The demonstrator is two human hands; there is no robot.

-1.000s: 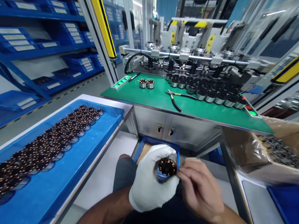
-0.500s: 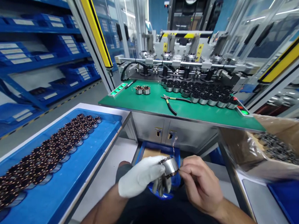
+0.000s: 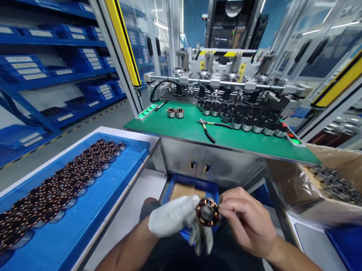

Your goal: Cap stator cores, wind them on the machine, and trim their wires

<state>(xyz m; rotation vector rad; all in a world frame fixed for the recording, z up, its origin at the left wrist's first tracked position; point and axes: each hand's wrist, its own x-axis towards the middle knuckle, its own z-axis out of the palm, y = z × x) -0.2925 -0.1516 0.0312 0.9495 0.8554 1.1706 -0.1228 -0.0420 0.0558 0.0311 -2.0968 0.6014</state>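
Observation:
My left hand (image 3: 175, 216), in a white glove with greyish fingertips, grips a copper-wound motor stator (image 3: 207, 212) over my lap. The stator's ring face with its copper windings is turned up toward me. Bare, my right hand (image 3: 247, 218) is closed in a pinch at the stator's right edge. Whatever lies between its thumb and finger is too small to make out. Below and behind the hands stands a blue bin (image 3: 171, 184) with a piece of cardboard (image 3: 181, 190) in it.
Wire cutters (image 3: 207, 128) lie on the green bench top (image 3: 168, 128), between two wound stators (image 3: 175, 112) and rows of black-topped stators (image 3: 246, 116). A blue tray (image 3: 111, 186) of wound stators is at left, a carton (image 3: 306, 186) of small parts at right. Machine fixtures (image 3: 226, 83) stand behind.
The stator has been turned from side-on to show its copper-wound face. The loose wire seen above it before no longer shows. Both hands stay close around it.

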